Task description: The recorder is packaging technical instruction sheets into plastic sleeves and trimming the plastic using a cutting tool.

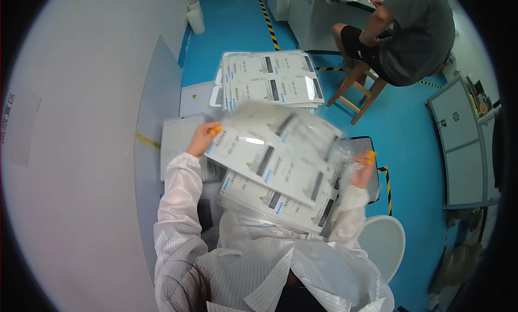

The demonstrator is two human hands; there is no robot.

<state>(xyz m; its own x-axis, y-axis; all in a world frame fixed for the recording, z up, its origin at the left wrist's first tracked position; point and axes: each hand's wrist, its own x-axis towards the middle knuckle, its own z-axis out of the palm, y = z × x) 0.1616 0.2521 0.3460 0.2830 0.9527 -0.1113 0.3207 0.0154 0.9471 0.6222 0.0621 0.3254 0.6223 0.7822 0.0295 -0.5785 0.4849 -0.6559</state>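
Observation:
My left hand (203,139), with orange finger covers, pinches the left edge of a white printed sheet (253,154). The sheet hangs tilted in front of me, its far part smeared by motion. At its right side my right hand (363,169), also with orange finger covers, is blurred. Its fingers look closed on crumpled clear plastic film (345,150) beside the sheet's edge. Below the raised sheet, close to my body, lies a stack of similar printed sheets (253,197). Another stack of printed sheets (253,91) lies farther away on the table.
A grey-white box (181,145) stands left, against a panel (159,96) by the wall. A black-rimmed tray (367,142) sits at the right, above a round white stool (384,242). Beyond, a person (415,37) sits on a wooden stool (359,91). A cabinet (458,145) stands far right.

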